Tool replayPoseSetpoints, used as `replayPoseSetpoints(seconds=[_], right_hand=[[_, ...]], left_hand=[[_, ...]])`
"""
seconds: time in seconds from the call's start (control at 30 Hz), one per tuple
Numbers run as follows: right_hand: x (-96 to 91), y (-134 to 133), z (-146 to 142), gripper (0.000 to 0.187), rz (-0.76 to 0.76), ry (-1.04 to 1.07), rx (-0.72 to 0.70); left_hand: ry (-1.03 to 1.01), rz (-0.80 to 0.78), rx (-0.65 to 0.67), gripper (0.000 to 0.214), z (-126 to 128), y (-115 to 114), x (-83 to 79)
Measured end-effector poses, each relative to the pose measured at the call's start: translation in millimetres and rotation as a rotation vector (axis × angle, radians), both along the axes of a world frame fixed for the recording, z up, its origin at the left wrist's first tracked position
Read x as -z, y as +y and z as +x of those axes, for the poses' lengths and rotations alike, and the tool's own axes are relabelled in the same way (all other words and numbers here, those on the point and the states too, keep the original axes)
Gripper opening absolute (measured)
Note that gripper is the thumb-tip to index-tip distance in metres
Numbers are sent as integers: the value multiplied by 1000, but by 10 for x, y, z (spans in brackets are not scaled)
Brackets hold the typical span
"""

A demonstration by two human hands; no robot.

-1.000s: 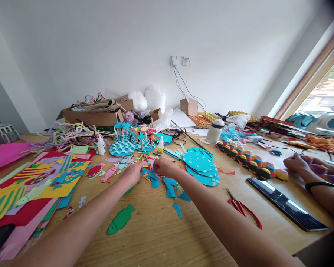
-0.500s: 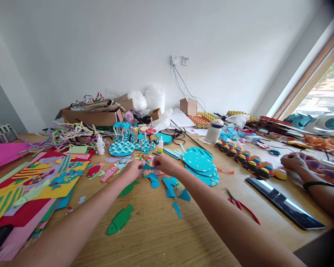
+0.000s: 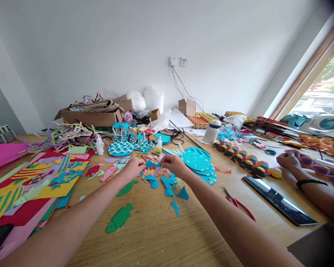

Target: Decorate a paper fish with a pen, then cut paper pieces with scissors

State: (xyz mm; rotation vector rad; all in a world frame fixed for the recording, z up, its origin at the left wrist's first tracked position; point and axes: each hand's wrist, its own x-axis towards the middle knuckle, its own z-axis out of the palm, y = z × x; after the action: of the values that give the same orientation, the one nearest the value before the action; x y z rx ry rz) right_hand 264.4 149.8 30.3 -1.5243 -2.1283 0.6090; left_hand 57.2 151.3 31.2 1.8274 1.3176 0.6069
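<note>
Left hand point(image 3: 133, 169): yours, raised over the middle of the tabletop, thumb and fingertips pinching the left end of a small, angular blue paper piece point(image 3: 153, 164).

Right hand point(image 3: 174, 165): yours, level with the other, thumb and fingertips pinching the opposite end; the piece spans the gap between your two hands.

Below and nearer you: loose, jagged blue paper scraps point(image 3: 169, 182), lying on a brown wood-grain table point(image 3: 167, 237).

Left of these: a flat green paper fish with a dark-outlined head point(image 3: 119, 218); a second green paper fish point(image 3: 127, 188), partly hidden by your left forearm.

Beyond your hands: a small white bottle with a yellow label and pointed nozzle point(image 3: 159, 145), upright.

Right of your right hand: overlapping turquoise discs with pale flecks point(image 3: 197, 160); farther right, a red-handled metal hand tool point(image 3: 235, 202), lying flat near a black, glossy, rectangular slab point(image 3: 280, 200).
</note>
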Motion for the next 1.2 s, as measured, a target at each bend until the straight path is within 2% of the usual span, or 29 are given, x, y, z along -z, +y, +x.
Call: replayPoseSetpoints(seconds=[0.1,0.23,0.4,0.57,0.8,0.97,1.07,1.2], right_hand=[[15,-55,19,19,44,64,25],[-4,-156,45,3,124,130,72],[-42,-278,61,10,226,142,135],[-53,-355,70,20,262,55,150],[-55,-426,159,19,223,-176,227],[-168,-567,149,18,174,-344,217],[-246,-677,118,19,124,-438,192],[-286,-846,79,17,30,-537,98]], left_hand=[[-103,-60,-16,30,31,-28,7],[-254,-112,-26,28,55,-131,-64],[-422,-170,8,25,99,-279,-139],[-472,-203,7,24,170,-283,-115],[-360,-171,-65,30,231,-201,-13],[-183,-141,-38,30,261,-191,59],[-66,-94,0,29,234,-200,37],[14,15,46,27,137,-234,-78]])
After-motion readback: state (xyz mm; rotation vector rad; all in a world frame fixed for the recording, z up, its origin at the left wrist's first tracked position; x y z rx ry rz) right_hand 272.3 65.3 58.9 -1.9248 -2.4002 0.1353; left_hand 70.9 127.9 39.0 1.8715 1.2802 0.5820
